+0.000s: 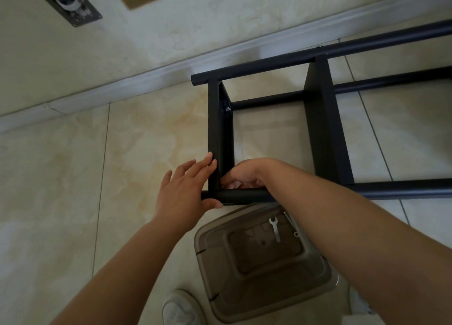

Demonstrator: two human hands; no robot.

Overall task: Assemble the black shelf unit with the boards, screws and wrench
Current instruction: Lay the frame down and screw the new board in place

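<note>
One black shelf unit (318, 119) lies on its side on the floor (73, 178), two boards (325, 129) showing, its right end cut off. The left hand (186, 187) rests open-fingered against its near corner; the right hand (247, 175) curls behind the near tube, its grasp hidden. Just below the corner, one brown bin (264, 275) holds one wrench (275, 228).

Count: shelf unit (318, 119) ×1, with 2 boards and 4 tubes in view. Wrench (275, 228) ×1, at 6 o'clock in bin (264, 288) ×1. Hands ×2. Shoe (182, 308) ×1.
</note>
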